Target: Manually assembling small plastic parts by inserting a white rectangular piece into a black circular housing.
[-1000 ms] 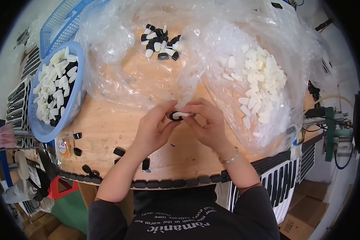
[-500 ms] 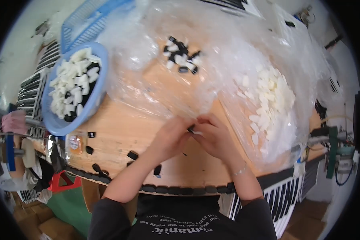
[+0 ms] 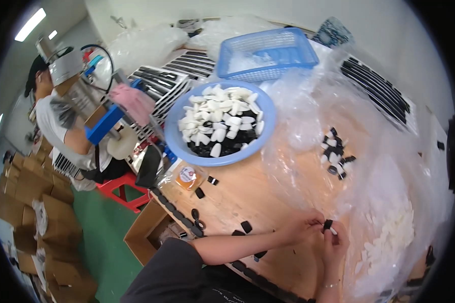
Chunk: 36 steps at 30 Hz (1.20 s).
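Observation:
My two hands are close together over the right part of the wooden table. In my right hand (image 3: pixel 337 243), a small black sleeve-like piece (image 3: pixel 328 223) is gripped along with a white piece (image 3: pixel 333 231) that shows just beneath it. The fingers of my left hand (image 3: pixel 304 227) are pinched right beside the black piece; whatever is between their tips is too small to make out. Beyond the hands lies a small pile of black and white pieces (image 3: pixel 333 155) on the table. Loose white pieces (image 3: pixel 389 237) are heaped on clear plastic to the right.
A blue basin (image 3: pixel 179 146) holds many white and black pieces; a blue basket (image 3: pixel 268 70) stands behind it. Clear plastic sheeting (image 3: pixel 308 106) covers the table's far side. Black blocks (image 3: pixel 184 220) line the near edge. A person (image 3: pixel 68 121) sits by a red stool (image 3: pixel 124 191) at left.
The view has swung left, so the basin and the seated person show more fully. My hands remain together, and the black piece with the white one now shows more plainly between them.

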Available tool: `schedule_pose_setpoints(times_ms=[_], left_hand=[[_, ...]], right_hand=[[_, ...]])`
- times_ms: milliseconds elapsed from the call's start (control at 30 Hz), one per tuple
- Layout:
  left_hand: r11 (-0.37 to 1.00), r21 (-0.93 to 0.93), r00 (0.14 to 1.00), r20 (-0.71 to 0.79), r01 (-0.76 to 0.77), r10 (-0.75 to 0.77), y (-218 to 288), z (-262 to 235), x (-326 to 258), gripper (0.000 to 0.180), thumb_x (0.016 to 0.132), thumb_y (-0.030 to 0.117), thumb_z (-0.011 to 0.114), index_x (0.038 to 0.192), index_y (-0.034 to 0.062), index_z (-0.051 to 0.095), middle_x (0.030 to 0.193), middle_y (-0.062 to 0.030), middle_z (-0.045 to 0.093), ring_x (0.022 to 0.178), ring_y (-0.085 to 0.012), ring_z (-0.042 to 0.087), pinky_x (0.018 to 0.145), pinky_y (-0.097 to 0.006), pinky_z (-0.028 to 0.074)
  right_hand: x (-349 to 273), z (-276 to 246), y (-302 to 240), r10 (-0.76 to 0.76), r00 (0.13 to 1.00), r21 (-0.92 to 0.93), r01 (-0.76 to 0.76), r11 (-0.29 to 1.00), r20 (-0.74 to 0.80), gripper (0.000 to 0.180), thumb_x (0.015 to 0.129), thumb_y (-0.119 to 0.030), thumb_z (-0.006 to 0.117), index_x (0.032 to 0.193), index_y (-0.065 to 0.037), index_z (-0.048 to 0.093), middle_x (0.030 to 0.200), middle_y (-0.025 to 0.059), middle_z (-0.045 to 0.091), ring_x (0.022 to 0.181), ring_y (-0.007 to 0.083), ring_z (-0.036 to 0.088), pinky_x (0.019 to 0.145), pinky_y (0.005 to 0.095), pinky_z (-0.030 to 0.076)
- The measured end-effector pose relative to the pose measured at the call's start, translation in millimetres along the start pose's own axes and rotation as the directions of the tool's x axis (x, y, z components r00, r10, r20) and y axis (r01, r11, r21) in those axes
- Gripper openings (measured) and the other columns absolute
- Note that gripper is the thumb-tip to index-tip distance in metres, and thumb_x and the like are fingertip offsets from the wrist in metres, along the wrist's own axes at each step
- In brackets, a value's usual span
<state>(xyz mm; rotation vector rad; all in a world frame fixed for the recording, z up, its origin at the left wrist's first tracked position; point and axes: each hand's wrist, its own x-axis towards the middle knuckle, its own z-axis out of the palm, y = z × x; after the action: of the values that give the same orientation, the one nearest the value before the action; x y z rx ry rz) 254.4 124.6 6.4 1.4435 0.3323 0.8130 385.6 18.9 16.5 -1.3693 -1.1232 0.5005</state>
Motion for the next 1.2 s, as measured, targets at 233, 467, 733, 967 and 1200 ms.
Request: schedule_pose_setpoints(times_ms=[233,467,733,967,1200], left_hand=[[0.989,0.085,0.992,-0.025,-0.122,0.125,3,2,3,0.009,0.080,-0.008,0.059,0.082,-0.0001,0.055,0.077,-0.0086,0.059,0.072,-0.0145,0.060,0.062,-0.027,0.046],[0.987,0.090,0.990,-0.026,-0.133,0.136,-6,5,0,0.007,0.079,-0.006,0.062,0.083,-0.0006,0.059,0.083,-0.0099,0.060,0.077,-0.0207,0.062,0.066,-0.029,0.048],[0.943,0.226,0.965,-0.043,-0.242,0.258,-3,8,2,0.006,0.082,-0.005,0.052,0.082,-0.0003,0.049,0.078,-0.0139,0.052,0.071,-0.0312,0.055,0.063,-0.037,0.043],[0.933,0.256,0.965,-0.007,-0.253,0.263,-7,13,-1,0.005,0.087,-0.002,0.050,0.089,0.0005,0.047,0.083,-0.0131,0.049,0.073,-0.0272,0.051,0.065,-0.034,0.041],[0.975,0.206,0.994,-0.059,-0.081,0.095,-8,22,-8,0.003,0.090,0.004,0.052,0.091,0.0024,0.049,0.079,-0.0117,0.051,0.070,-0.0209,0.052,0.063,-0.033,0.043]], right_hand=[[2,-5,4,0.024,0.992,0.054,-0.031,0.998,0.125,0.014,0.088,0.000,0.054,0.102,0.001,0.057,0.107,0.0110,0.052,0.088,0.0166,0.055,0.075,0.0241,0.046],[-1,-7,11,-0.027,0.992,-0.051,0.034,0.998,0.121,0.012,0.093,-0.003,0.051,0.103,0.001,0.056,0.106,0.0089,0.051,0.094,0.0170,0.053,0.079,0.0262,0.047],[1,0,3,-0.076,0.991,-0.150,0.092,0.984,0.107,0.011,0.092,-0.004,0.053,0.101,0.002,0.056,0.107,0.0100,0.052,0.095,0.0176,0.054,0.082,0.0256,0.043],[-7,-5,23,0.017,1.000,-0.066,-0.018,0.998,-0.015,0.017,0.091,-0.004,0.057,0.107,0.000,0.056,0.107,0.0074,0.056,0.094,0.0138,0.054,0.080,0.0232,0.044],[-14,1,11,0.078,0.970,0.226,-0.024,0.974,-0.232,0.045,0.086,0.005,0.056,0.127,-0.005,0.040,0.103,0.0086,0.054,0.089,0.0158,0.056,0.078,0.0249,0.048]])
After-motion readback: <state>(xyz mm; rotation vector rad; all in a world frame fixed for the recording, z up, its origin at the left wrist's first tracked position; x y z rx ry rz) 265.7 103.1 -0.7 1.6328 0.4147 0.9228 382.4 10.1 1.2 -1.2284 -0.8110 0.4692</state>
